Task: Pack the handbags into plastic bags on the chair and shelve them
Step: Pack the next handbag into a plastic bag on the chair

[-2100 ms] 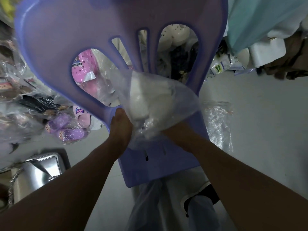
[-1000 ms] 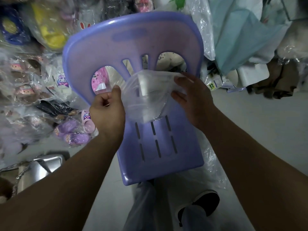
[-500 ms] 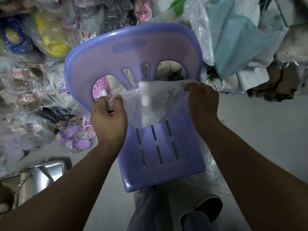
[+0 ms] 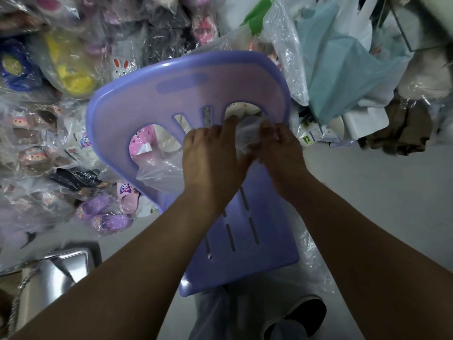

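Note:
A clear plastic bag (image 4: 160, 174) with a pale handbag inside lies on the seat of the purple plastic chair (image 4: 245, 231), against its backrest. My left hand (image 4: 210, 155) lies over the bag, fingers reaching to its bunched top. My right hand (image 4: 279, 148) pinches that bunched plastic (image 4: 247, 133) close to the left fingertips. The handbag itself is mostly hidden under my hands. A silver handbag (image 4: 56, 273) with a chain strap lies on the floor at lower left.
Heaps of bagged slippers (image 4: 105, 214) and toys fill the left and back. Teal and white plastic bags (image 4: 343, 69) pile up at the back right. More clear plastic (image 4: 311, 253) lies on the grey floor right of the chair. My shoe (image 4: 306, 312) shows below.
My hands, which held the bag's mouth stretched wide apart, have come together at the bag's top right and bunched the plastic. The bag now rests lower on the seat.

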Demonstrator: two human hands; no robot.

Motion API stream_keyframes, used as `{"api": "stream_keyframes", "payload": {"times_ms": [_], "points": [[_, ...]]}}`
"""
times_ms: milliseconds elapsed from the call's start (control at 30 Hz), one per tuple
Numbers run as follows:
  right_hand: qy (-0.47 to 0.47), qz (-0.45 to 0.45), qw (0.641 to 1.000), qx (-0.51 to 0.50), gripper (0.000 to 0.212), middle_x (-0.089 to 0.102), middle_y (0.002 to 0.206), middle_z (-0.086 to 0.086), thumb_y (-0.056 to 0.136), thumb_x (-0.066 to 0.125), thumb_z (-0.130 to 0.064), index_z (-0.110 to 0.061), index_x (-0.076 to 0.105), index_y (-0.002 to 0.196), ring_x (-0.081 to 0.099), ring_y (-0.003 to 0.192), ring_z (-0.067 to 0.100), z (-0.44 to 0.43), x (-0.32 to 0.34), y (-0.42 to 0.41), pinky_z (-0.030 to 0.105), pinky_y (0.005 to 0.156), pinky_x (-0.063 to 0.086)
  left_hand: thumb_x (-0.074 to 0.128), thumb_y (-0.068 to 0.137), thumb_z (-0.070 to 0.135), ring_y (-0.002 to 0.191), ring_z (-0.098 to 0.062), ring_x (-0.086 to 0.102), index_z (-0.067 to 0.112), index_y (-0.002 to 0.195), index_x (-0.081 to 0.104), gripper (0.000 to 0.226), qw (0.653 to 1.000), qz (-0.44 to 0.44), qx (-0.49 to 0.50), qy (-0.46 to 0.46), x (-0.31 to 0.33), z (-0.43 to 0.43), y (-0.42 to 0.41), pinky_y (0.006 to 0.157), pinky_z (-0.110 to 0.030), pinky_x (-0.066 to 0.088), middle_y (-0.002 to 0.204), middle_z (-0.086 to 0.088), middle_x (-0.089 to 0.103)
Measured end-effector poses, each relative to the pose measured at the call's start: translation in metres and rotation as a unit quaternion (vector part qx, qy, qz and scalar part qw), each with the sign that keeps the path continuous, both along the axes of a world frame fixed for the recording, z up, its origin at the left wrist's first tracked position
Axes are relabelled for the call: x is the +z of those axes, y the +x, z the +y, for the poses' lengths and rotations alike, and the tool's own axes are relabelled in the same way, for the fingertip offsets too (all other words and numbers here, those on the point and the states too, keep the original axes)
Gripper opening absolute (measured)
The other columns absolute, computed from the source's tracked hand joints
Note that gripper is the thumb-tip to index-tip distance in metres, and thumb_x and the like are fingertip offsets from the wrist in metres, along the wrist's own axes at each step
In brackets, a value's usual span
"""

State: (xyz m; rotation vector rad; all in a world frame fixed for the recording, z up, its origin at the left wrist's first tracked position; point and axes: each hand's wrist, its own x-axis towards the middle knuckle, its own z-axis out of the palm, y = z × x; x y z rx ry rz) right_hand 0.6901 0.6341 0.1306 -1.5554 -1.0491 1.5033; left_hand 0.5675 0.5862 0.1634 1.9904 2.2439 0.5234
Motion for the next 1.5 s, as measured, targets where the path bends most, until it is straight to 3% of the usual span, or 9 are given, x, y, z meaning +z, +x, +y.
{"api": "stream_keyframes", "payload": {"times_ms": [233, 333, 567, 700, 900, 1067, 1167, 1333, 1500], "points": [[-0.022, 0.011, 0.999, -0.040, 0.036, 0.071, 0.072, 0.007, 0.097, 0.064, -0.034, -0.013, 0.073, 0.069, 0.065, 0.072, 0.021, -0.004, -0.003, 0.013, 0.042, 0.078, 0.056, 0.064, 0.094, 0.032, 0.093, -0.038, 0.061, 0.019, 0.112, 0.071, 0.023, 0.994, -0.101, -0.006, -0.039, -0.011, 0.010, -0.013, 0.072, -0.048, 0.053, 0.107, -0.015, 0.056], [-0.024, 0.033, 0.997, -0.068, 0.035, 0.058, 0.070, 0.009, 0.098, 0.063, -0.031, -0.005, 0.067, 0.074, 0.051, 0.070, 0.021, -0.005, -0.002, 0.017, 0.039, 0.068, 0.044, 0.065, 0.093, 0.035, 0.092, -0.033, 0.061, 0.020, 0.110, 0.070, 0.023, 0.991, -0.121, -0.050, -0.026, -0.006, 0.008, -0.018, 0.072, -0.043, 0.051, 0.098, -0.010, 0.058], [-0.028, 0.053, 0.996, -0.069, 0.022, 0.062, 0.070, -0.006, 0.099, 0.061, -0.025, -0.020, 0.062, 0.078, 0.055, 0.067, 0.009, -0.001, 0.010, 0.018, 0.023, 0.063, 0.046, 0.066, 0.084, 0.026, 0.066, -0.035, 0.060, 0.023, 0.091, 0.070, 0.008, 0.995, -0.035, -0.089, 0.023, 0.008, 0.001, -0.008, 0.062, -0.040, 0.048, 0.082, 0.001, 0.065], [-0.115, 0.119, 0.984, -0.069, 0.021, 0.062, 0.073, -0.006, 0.100, 0.051, -0.021, -0.023, 0.061, 0.081, 0.059, 0.069, 0.008, 0.002, 0.017, 0.025, 0.024, 0.065, 0.043, 0.065, 0.085, 0.029, 0.063, -0.032, 0.059, 0.024, 0.083, 0.069, 0.007, 0.997, -0.024, -0.060, 0.029, 0.011, -0.003, -0.003, 0.056, -0.036, 0.046, 0.075, 0.003, 0.064], [-0.062, 0.052, 0.997, 0.021, 0.018, 0.068, 0.071, -0.009, 0.092, 0.063, -0.004, -0.007, 0.073, 0.106, 0.059, 0.059, -0.003, -0.009, 0.015, 0.039, 0.010, 0.054, 0.045, 0.058, 0.091, 0.022, 0.087, -0.034, 0.058, 0.017, 0.094, 0.057, 0.006, 0.993, -0.099, -0.059, 0.026, 0.009, -0.004, -0.002, 0.067, -0.044, 0.048, 0.092, -0.005, 0.061], [-0.059, 0.037, 0.997, 0.028, 0.016, 0.062, 0.055, -0.017, 0.094, 0.063, -0.006, -0.015, 0.069, 0.081, 0.054, 0.050, -0.007, -0.012, 0.012, 0.042, 0.007, 0.051, 0.041, 0.061, 0.092, 0.047, 0.082, -0.032, 0.066, 0.027, 0.106, 0.056, 0.025, 0.994, -0.110, -0.018, -0.013, 0.012, 0.005, -0.010, 0.066, -0.044, 0.053, 0.089, 0.002, 0.072], [-0.081, 0.026, 0.996, 0.041, 0.019, 0.055, 0.052, -0.015, 0.094, 0.062, -0.010, -0.015, 0.064, 0.076, 0.046, 0.043, -0.003, -0.015, 0.010, 0.048, 0.009, 0.043, 0.036, 0.058, 0.087, 0.062, 0.072, -0.022, 0.066, 0.027, 0.088, 0.068, 0.036, 0.990, -0.140, -0.006, -0.031, 0.015, 0.014, -0.022, 0.070, -0.041, 0.053, 0.073, 0.008, 0.070], [-0.076, 0.036, 0.994, 0.074, 0.015, 0.064, 0.072, -0.003, 0.095, 0.065, -0.017, -0.018, 0.069, 0.080, 0.053, 0.061, 0.003, -0.016, 0.004, 0.050, 0.017, 0.063, 0.041, 0.035, 0.095, 0.069, 0.073, -0.037, 0.060, 0.020, 0.076, 0.061, 0.059, 0.999, -0.032, 0.009, -0.029, 0.016, 0.022, -0.022, 0.064, -0.043, 0.049, 0.070, -0.006, 0.065], [-0.053, 0.074, 0.993, 0.075, 0.007, 0.066, 0.065, -0.010, 0.096, 0.065, -0.014, -0.010, 0.069, 0.092, 0.057, 0.054, -0.003, -0.016, 0.004, 0.051, 0.011, 0.057, 0.045, 0.050, 0.073, 0.084, 0.093, -0.022, 0.066, 0.032, 0.118, 0.064, 0.070, 0.982, -0.033, -0.125, -0.138, 0.017, 0.025, -0.016, 0.079, -0.041, 0.055, 0.102, 0.010, 0.071]]}}
